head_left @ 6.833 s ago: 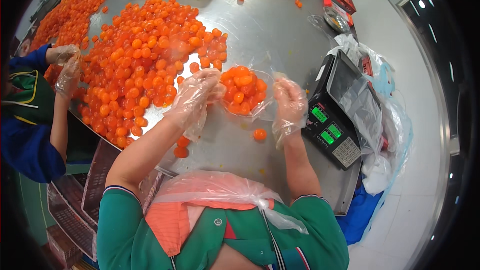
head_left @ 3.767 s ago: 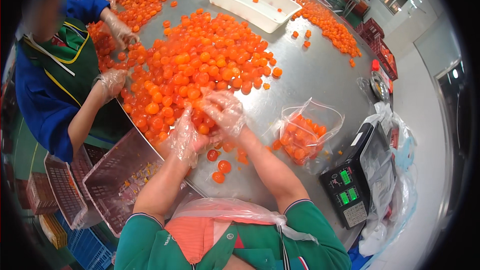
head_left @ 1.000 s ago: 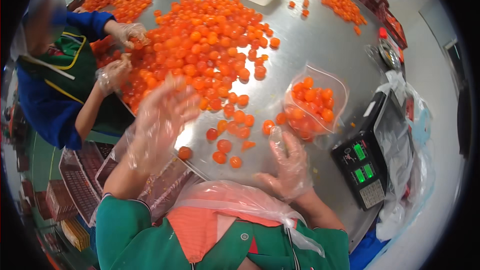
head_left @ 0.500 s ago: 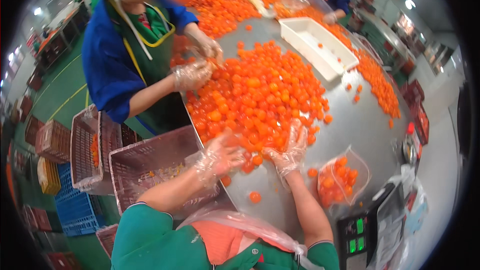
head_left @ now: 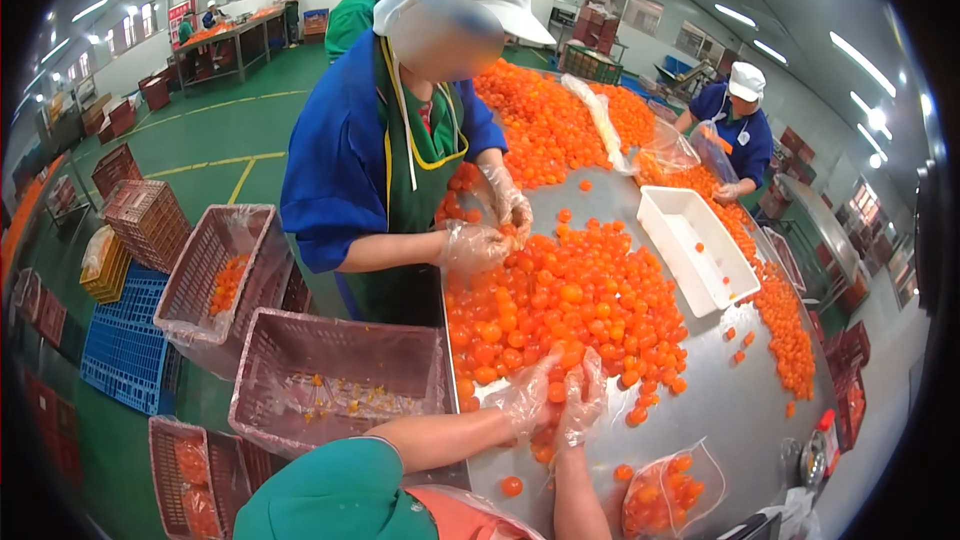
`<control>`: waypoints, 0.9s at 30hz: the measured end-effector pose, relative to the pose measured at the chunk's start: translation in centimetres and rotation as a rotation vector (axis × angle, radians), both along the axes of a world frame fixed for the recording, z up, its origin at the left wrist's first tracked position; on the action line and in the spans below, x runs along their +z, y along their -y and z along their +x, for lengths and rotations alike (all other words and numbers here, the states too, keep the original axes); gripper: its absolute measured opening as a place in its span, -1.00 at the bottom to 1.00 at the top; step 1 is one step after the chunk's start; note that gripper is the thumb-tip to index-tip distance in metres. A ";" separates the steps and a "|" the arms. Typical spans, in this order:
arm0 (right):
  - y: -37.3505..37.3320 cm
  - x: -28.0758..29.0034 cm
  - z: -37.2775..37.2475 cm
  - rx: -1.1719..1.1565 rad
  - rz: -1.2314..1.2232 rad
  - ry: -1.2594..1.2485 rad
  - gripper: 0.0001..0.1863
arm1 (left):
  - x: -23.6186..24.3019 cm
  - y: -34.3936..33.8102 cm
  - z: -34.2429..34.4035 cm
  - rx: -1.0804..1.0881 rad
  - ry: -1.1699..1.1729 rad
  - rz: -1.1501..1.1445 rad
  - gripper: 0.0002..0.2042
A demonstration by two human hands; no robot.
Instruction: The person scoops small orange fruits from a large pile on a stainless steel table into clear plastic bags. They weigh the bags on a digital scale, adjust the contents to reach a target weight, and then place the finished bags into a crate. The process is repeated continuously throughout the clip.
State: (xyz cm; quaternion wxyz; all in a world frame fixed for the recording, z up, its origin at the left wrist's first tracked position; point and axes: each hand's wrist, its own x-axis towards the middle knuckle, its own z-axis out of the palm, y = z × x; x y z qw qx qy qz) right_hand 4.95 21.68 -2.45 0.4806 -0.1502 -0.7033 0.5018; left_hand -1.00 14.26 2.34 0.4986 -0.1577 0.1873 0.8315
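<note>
A broad heap of round, shiny orange egg yolks (head_left: 600,290) lies on the steel table (head_left: 720,370). At the heap's near edge, my left hand (head_left: 525,398) and my right hand (head_left: 583,402), both in clear plastic gloves, are cupped close together. Their fingers curl round a few yolks (head_left: 557,392) between them; the palms are partly hidden. To the right of my right forearm, a clear bag (head_left: 675,495) of yolks rests on the table.
Across the left table edge a co-worker in blue sleeves (head_left: 340,180) handles yolks with gloved hands (head_left: 478,245). A white tray (head_left: 700,250) stands beyond the heap. Crates (head_left: 335,360) line the floor at left. Another person (head_left: 735,130) works at the far right.
My view has tipped up and turned left. My hands, spread apart at the heap's near edge before, have come together round some yolks. The co-worker's hands remain by the heap.
</note>
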 end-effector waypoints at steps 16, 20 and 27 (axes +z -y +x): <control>5.1 9.0 9.3 -0.314 0.168 0.168 -0.58 | 4.8 2.1 7.7 -0.194 -0.326 0.124 -0.65; 3.1 12.6 13.9 -0.469 0.294 -0.011 -0.61 | 7.2 -0.8 11.3 -0.370 -0.484 0.233 -0.68; -0.5 19.9 20.3 -0.450 -0.348 0.286 -0.63 | 13.9 -6.9 19.0 -0.509 -0.037 0.199 -0.67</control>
